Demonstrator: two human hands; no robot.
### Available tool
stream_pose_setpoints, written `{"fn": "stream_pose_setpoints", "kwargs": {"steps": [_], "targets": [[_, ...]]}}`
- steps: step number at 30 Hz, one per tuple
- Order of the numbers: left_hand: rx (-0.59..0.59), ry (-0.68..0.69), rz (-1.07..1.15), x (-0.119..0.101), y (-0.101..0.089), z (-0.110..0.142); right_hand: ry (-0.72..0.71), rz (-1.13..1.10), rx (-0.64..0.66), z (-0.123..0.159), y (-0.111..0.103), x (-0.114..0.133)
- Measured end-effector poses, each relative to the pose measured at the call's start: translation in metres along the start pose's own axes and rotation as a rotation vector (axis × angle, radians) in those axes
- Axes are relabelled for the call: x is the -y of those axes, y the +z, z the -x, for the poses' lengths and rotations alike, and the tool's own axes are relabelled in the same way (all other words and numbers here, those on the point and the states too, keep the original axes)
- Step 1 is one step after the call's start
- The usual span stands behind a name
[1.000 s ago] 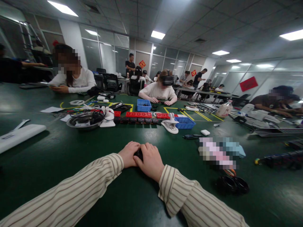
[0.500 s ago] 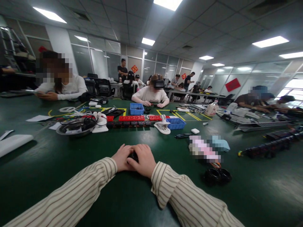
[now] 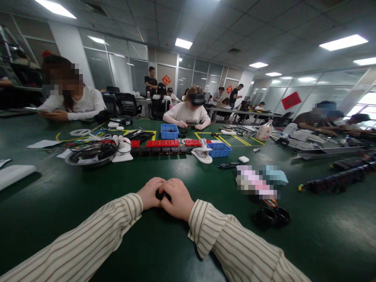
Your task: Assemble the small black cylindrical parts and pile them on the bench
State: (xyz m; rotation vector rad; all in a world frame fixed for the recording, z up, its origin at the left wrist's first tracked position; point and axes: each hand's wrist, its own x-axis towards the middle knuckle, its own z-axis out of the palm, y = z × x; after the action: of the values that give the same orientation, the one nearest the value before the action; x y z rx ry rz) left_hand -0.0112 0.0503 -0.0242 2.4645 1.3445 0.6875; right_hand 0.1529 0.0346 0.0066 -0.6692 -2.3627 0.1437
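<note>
Both my hands rest together on the green table [image 3: 88,196] in front of me, striped sleeves reaching to the wrists. My left hand [image 3: 149,192] and my right hand [image 3: 178,199] are curled against each other around a small black object [image 3: 161,194]. Only a dark sliver of it shows between the fingers, so I cannot make out what it is. Both hands have their fingers closed over it.
Red and black blocks [image 3: 163,145] lie in rows mid-table with two blue bins [image 3: 169,131] [image 3: 221,149], a white clamp [image 3: 202,155] and a metal bowl of cables [image 3: 89,154]. Black rings [image 3: 273,216] sit to my right. Several people sit around the table.
The view has shifted and tilted slightly. My hands have stayed together on the small black object in the same spot on the table.
</note>
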Motion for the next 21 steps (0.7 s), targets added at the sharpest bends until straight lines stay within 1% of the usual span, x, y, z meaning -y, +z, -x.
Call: {"fn": "stream_pose_setpoints", "kwargs": {"steps": [2, 4, 8, 10, 12, 14, 18, 21], "targets": [[-0.004, 0.044, 0.005, 0.004, 0.002, 0.0, -0.099, -0.048, 0.006, 0.0, 0.001, -0.001], [-0.011, 0.076, -0.011, 0.008, 0.005, -0.001, -0.151, -0.073, -0.003, 0.001, 0.002, -0.001], [-0.022, 0.083, -0.061, 0.014, 0.01, -0.001, -0.148, -0.113, -0.039, 0.003, -0.003, 0.003], [-0.042, 0.076, -0.06, 0.017, 0.012, 0.0, -0.131, -0.128, -0.078, 0.003, -0.007, 0.006], [-0.08, 0.054, -0.034, 0.019, 0.012, 0.0, -0.079, -0.116, -0.119, 0.003, -0.01, 0.008], [-0.1, 0.022, -0.01, 0.017, 0.011, 0.001, 0.014, -0.083, -0.142, 0.003, -0.01, 0.007], [-0.101, -0.018, -0.02, 0.006, 0.005, 0.004, 0.217, -0.027, -0.165, 0.003, -0.006, 0.0], [-0.083, -0.008, -0.053, -0.002, 0.002, 0.004, 0.293, 0.029, -0.158, 0.003, -0.003, -0.002]]}}
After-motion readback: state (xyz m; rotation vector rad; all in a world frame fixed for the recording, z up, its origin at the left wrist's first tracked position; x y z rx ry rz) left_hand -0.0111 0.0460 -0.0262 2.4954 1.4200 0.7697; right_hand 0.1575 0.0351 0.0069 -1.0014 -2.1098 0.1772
